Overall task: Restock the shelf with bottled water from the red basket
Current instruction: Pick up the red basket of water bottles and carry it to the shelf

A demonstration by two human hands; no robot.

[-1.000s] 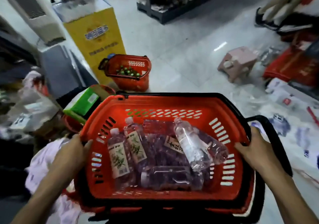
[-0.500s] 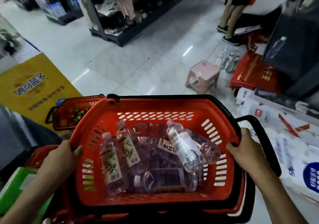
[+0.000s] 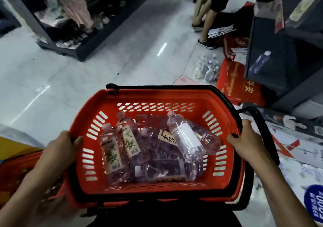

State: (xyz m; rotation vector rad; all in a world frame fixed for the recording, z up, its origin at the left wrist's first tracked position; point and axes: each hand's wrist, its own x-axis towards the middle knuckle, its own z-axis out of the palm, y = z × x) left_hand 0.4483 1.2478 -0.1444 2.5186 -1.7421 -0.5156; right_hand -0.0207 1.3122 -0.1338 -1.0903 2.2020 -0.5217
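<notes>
Head view: restock looks barely begun, if at all. Left hand [image 3: 59, 149] curls over the left rim of the red basket [image 3: 157, 95] with the thumb hooked inside. Right hand [image 3: 248, 139] grips the right rim, and the black handle [image 3: 262, 130] hangs loose just outboard of it.

Both hands carry the basket, and neither holds a bottle.

Water bottles [image 3: 185, 135] lie on their sides in a pile between the two grips. Two labelled ones sit nearer the left grip, a clear one on top nearer the right. Can't count them, some are buried.

Dark shelf [image 3: 279, 80] is forward and right of the right hand, well apart. One lone bottle [image 3: 260, 61] lies on it. Floor bottles [image 3: 208, 67] stand in a cluster ahead of the right grip, near the shelf foot.

Judgement: the whole visible load is left to shelve. Remaining steps are to reach the shelf, set the basket down, free a hand and move the bottles across.
</notes>
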